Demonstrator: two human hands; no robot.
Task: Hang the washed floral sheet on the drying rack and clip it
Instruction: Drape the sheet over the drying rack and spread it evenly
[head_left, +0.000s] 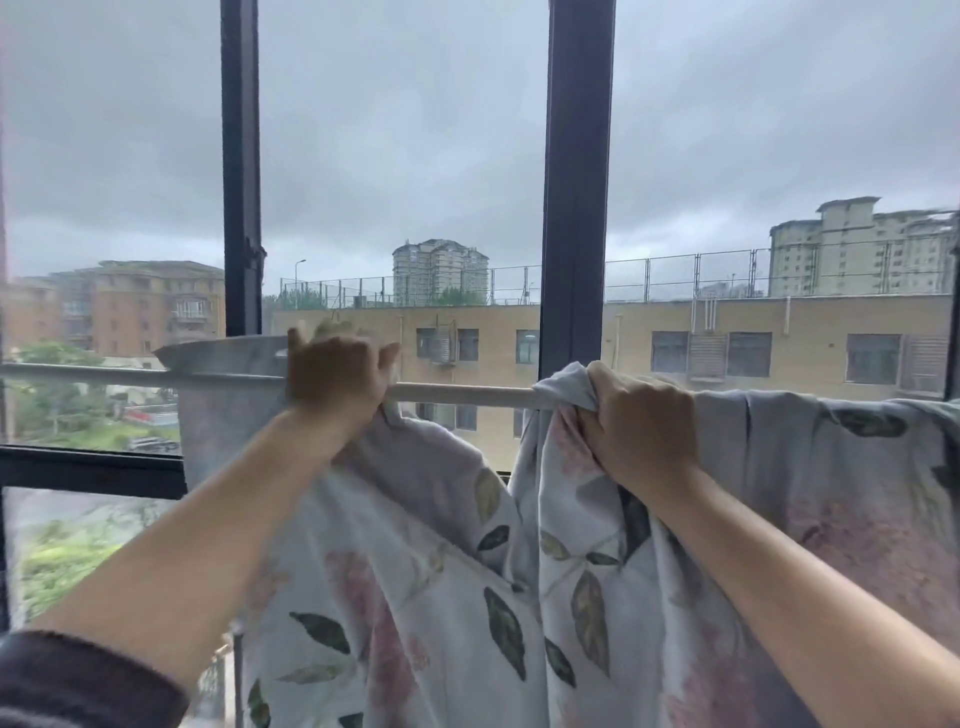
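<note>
Both the right hand (639, 421) and, apparently, the blurred left hand (337, 374) are clenched on the floral sheet (415, 597), partly draped over the rail (467, 393); spreading and clipping remain.

The sheet (415, 597) is pale grey-white, printed with faded pink blossoms and with leaves in dark green and olive. Where it lies over the rail it looks more grey-lilac, and the print there is weak. The rail (462, 393) is cream white. The window frame (574, 208) is dark, nearly black. The sleeve (78, 680) is dark brownish purple. Outside, the sky (415, 130) is grey, the opposite building (649, 322) is sandy yellow, and the trees (57, 551) are green.
</note>
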